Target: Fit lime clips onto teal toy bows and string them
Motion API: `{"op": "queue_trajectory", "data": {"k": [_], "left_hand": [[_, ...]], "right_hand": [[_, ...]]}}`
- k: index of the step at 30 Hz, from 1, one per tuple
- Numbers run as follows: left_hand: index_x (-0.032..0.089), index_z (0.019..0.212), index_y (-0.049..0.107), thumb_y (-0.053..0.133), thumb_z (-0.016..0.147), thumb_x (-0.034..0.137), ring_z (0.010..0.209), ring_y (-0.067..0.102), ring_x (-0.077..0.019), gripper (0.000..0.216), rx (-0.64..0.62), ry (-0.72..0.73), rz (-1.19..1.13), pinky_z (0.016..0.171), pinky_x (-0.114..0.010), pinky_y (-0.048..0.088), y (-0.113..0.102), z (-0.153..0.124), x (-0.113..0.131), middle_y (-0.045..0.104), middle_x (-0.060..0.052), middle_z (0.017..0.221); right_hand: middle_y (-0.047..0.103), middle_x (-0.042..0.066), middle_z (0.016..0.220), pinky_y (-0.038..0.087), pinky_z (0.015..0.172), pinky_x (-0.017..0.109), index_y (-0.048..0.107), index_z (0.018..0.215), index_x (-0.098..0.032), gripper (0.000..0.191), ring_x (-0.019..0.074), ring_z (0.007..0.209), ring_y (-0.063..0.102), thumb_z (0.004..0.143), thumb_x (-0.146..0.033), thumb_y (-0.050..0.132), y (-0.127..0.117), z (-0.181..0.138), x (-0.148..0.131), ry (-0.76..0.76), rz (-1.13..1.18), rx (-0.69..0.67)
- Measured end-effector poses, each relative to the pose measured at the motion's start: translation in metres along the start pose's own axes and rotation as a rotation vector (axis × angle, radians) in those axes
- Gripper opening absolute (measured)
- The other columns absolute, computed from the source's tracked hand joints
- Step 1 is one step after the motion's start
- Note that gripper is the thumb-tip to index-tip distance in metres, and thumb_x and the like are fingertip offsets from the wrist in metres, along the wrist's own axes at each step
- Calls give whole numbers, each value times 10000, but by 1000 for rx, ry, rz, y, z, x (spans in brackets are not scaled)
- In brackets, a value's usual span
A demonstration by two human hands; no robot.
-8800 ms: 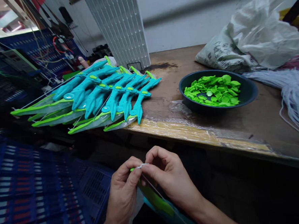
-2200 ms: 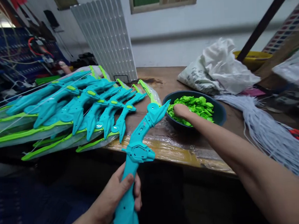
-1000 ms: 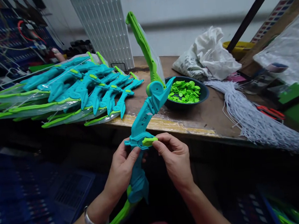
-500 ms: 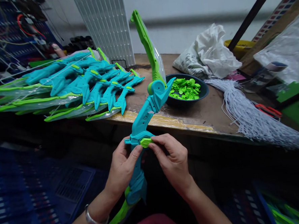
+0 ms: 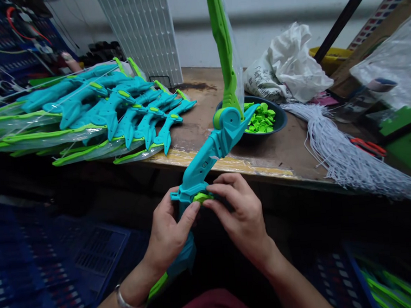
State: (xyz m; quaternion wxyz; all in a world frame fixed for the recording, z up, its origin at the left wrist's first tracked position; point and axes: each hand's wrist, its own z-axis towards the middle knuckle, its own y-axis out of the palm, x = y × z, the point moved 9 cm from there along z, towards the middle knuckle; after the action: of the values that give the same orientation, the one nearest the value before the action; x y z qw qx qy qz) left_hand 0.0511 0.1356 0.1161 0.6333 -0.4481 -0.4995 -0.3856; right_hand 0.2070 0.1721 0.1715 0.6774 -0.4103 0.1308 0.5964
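Note:
A blue and green toy bow (image 5: 206, 158) stands tilted in front of me, its green upper limb rising past the table. My left hand (image 5: 170, 228) is wrapped round the bow's middle, with the thumb against a small green plastic piece (image 5: 201, 198) at the grip. The fingertips and thumb of my right hand (image 5: 242, 217) pinch that piece's right end. Whether the piece is seated in the bow I cannot tell. Similar green pieces (image 5: 262, 118) fill a dark bowl (image 5: 279, 127) behind the bow.
Several finished-looking bows (image 5: 119, 103) lie piled on the table (image 5: 201, 91) at the left. To the right are a white sack (image 5: 291, 69), a bundle of white cords (image 5: 345, 154) and red-handled scissors (image 5: 368, 147). Blue crates (image 5: 100, 253) stand below the table.
The bow's upper limb has swung to the right and higher in view. My right fingers have shifted slightly on the green piece. My left hand keeps its hold.

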Motion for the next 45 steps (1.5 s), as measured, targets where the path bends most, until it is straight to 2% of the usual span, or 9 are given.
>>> {"op": "queue_trajectory", "data": {"k": [4,8,16,21,28,36,38,41,45], "left_hand": [[183,1062,630,664,938,357,694,627,-133,217,-37,-37,-78,640,-225,529,6,-1,-2,698,4,825],[184,1048,637,682,929,373,668,614,-127,227,-61,-77,-124,607,-222,534,8,-1,-6,684,8,815],[181,1010,645,768,863,378,601,583,-102,275,-149,-198,-283,532,-188,520,14,-1,-17,666,24,754],[180,1011,651,798,831,349,623,623,-110,288,-147,-273,-382,518,-189,532,17,-2,-25,696,7,813],[177,985,655,776,851,320,609,583,-105,230,-159,-224,-352,535,-197,518,17,-3,-22,668,18,771],[193,1020,613,732,882,429,592,578,-123,298,-107,-169,-160,552,-233,512,10,-2,-18,638,32,733],[192,1004,620,722,884,442,578,569,-124,295,-97,-147,-116,538,-234,503,7,-1,-14,629,30,722],[200,985,635,732,870,441,576,563,-132,284,-87,-104,-54,538,-241,491,2,0,-9,640,23,726],[202,985,637,712,885,416,590,578,-151,247,-101,-39,22,569,-260,483,-4,-2,-5,640,19,709]], "right_hand": [[635,123,1043,566,856,396,667,1155,-140,272,246,1016,590,899,-50,665,3,-14,-27,-299,-219,15],[641,127,966,571,780,379,660,1142,-102,248,229,925,586,902,-39,657,6,-14,-22,-278,-227,-17],[637,126,957,571,768,382,628,1155,-89,275,226,918,582,891,-22,668,3,-15,-23,-404,-237,-57],[617,98,987,568,755,360,604,1233,-173,358,205,921,588,906,-37,653,-7,-19,-12,-263,-179,-9],[636,107,974,572,764,390,621,1223,-180,336,220,920,600,913,-51,629,4,-21,-17,-333,-229,-64],[643,113,984,556,761,391,616,1225,-171,361,228,924,597,901,-13,618,9,-21,-24,-382,-258,-96],[626,88,1003,558,787,373,640,1191,-213,325,212,943,604,912,-46,633,7,-18,-17,-280,-188,-89],[615,69,1113,569,819,340,624,1208,-252,388,200,992,627,856,-195,776,2,-12,18,96,26,-43],[692,50,1057,583,802,321,638,1148,-207,404,203,949,681,812,-342,815,34,-18,50,465,483,-290]]}}
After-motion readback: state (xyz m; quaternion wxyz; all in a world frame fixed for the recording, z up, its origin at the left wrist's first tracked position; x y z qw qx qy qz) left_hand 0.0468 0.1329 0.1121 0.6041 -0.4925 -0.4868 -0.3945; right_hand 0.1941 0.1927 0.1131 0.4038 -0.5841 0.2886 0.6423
